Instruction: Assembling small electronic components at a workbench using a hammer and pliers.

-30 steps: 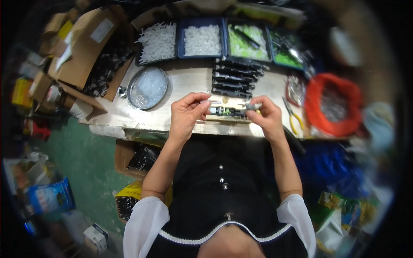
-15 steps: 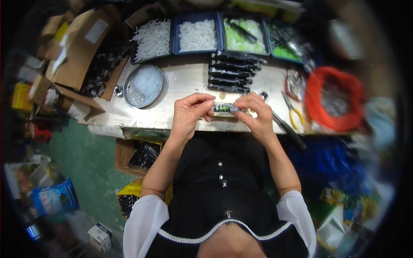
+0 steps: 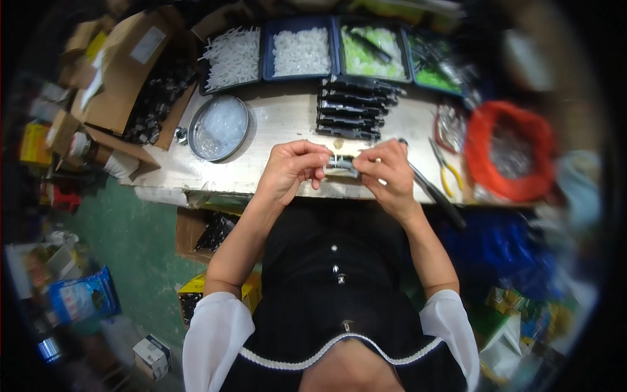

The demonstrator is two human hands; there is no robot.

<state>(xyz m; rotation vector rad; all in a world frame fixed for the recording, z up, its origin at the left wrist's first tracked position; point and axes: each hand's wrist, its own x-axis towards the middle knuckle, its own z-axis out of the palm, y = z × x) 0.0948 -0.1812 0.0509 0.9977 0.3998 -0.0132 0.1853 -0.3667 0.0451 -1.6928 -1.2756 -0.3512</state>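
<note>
Black plastic strips (image 3: 349,121) lay stacked on the pale workbench (image 3: 277,111) in the head view, just beyond the hands. Nearer the bench's front edge, a small dark-and-pale component (image 3: 341,163) was held between both hands. The left hand (image 3: 290,171) pinched its left end with thumb and forefinger; the right hand (image 3: 390,178) gripped its right end, fingers bunched close. Blur hid the join, so I could not fairly say whether any part was seated. By my judgement this piece was mid-work, since both hands were on it; whether the stacked strips were finished or waiting, I could not tell. Plenty of loose stock remained: white plastic sticks (image 3: 232,59), white pieces (image 3: 302,53) and pale-green pieces (image 3: 366,62).

As for print, a white label (image 3: 147,46) marked the cardboard carton (image 3: 116,78), and a blue packet (image 3: 83,297) and a small box (image 3: 151,357) carried markings, all too small to read.
</note>
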